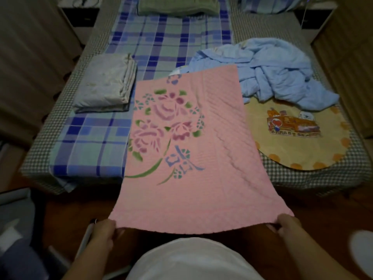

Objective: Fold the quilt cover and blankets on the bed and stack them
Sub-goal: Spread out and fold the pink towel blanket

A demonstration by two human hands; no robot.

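A pink blanket point(212, 158) with a flower print stretches from the bed toward me, its far end lying on the mattress. My left hand point(104, 232) grips its near left corner and my right hand point(286, 225) grips its near right corner, holding that edge taut off the bed's foot. A folded grey-white quilt cover point(107, 83) lies on the bed to the left. A crumpled light blue blanket point(270, 71) is heaped at the right. Below it lies a yellow round mat point(292, 148) with a cartoon train.
The bed point(302, 178) has a checked cover and a blue plaid sheet point(90, 142). A folded green blanket point(177, 6) sits at the headboard end. Nightstands stand at both far corners. Wooden floor lies between me and the bed, with clutter at the lower left.
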